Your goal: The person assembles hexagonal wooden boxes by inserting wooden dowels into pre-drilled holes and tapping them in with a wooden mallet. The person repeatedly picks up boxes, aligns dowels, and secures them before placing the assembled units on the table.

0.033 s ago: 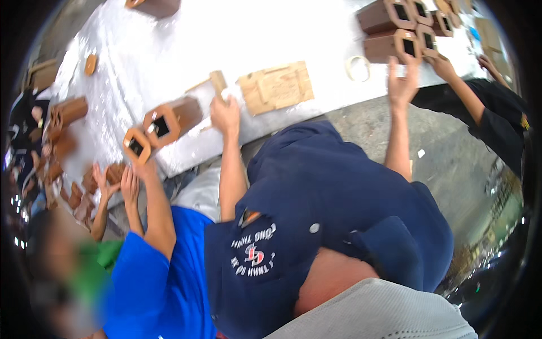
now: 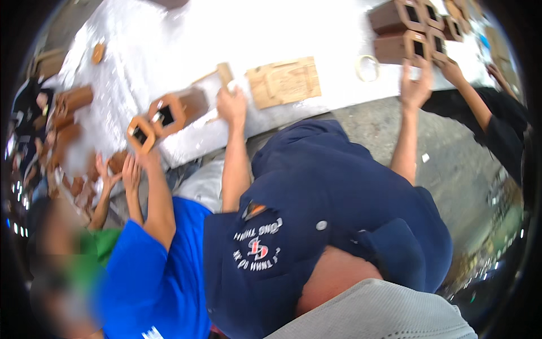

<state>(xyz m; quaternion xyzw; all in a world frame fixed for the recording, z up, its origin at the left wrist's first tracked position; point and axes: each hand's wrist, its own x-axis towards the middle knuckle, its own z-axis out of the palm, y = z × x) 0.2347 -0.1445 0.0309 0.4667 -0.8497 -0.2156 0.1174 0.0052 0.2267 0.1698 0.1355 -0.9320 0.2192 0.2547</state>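
Observation:
My left hand (image 2: 232,105) is closed around the near end of a light wooden piece (image 2: 224,74) at the table's front edge. Just right of it lies a flat plywood board (image 2: 284,82) with a raised part on top. My right hand (image 2: 416,89) is at the front of a brown box (image 2: 395,48) with an eight-sided end and a dark opening. Its fingers are stretched upward and apart, at the box's lower front edge; whether they touch it I cannot tell. More such boxes (image 2: 392,17) are stacked behind and beside it.
A roll of pale tape (image 2: 367,68) lies on the white-covered table (image 2: 333,34). To my left, a co-worker in a blue shirt (image 2: 175,254) holds an eight-sided wooden frame (image 2: 140,134) beside a brown box (image 2: 186,107). At right, a co-worker's hand (image 2: 451,72) touches the stacked boxes.
The whole view has shifted slightly, so the table and boxes appear farther right. My left hand still grips the wooden piece, and my right hand remains by the box front.

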